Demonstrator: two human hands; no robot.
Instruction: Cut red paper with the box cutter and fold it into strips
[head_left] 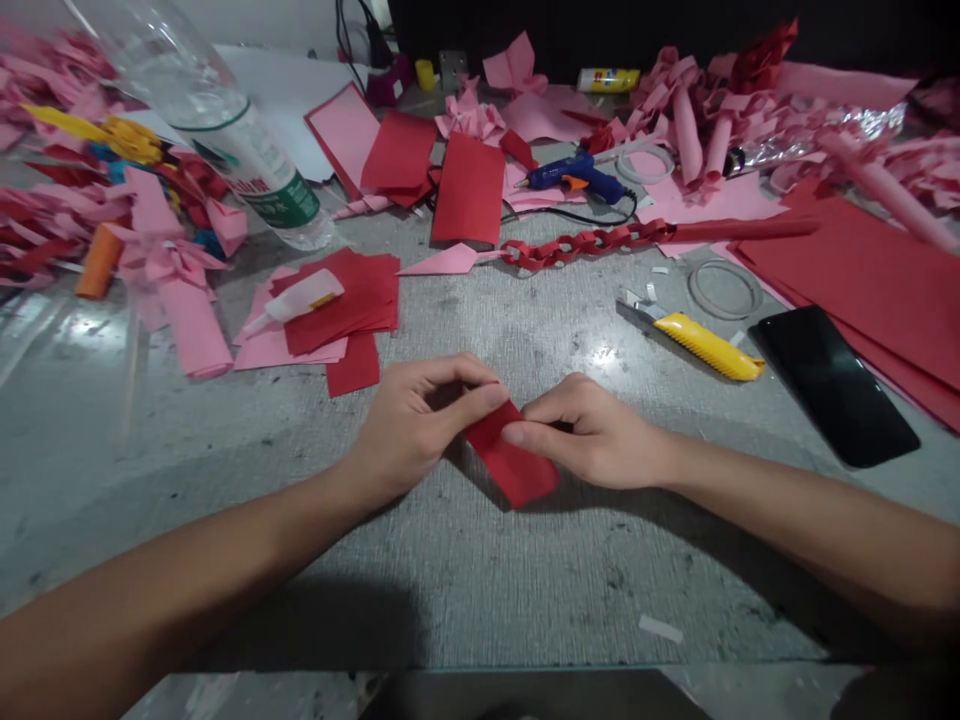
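Note:
Between my hands, just above the grey table [465, 590], is a small folded-looking piece of red paper [516, 468]. My left hand [420, 420] pinches its upper left end between thumb and fingers. My right hand [592, 430] grips the right edge, thumb on top and the fingers partly hidden behind it. Left of them lies a stack of red paper pieces [367, 285] over pink sheets, with a white glue bottle [306, 297] on top. Beyond the hands stretches a red paper chain [577, 243] with a pink pointed paper piece [442, 260] at its left end.
To the right are a yellow box cutter [709, 345], a black phone [836, 385], a tape ring [724, 289] and large red sheets [877, 270]. Farther back lie a blue glue gun [577, 178], a glue stick [607, 80] and pink paper scraps. A plastic bottle [247, 150] leans at left.

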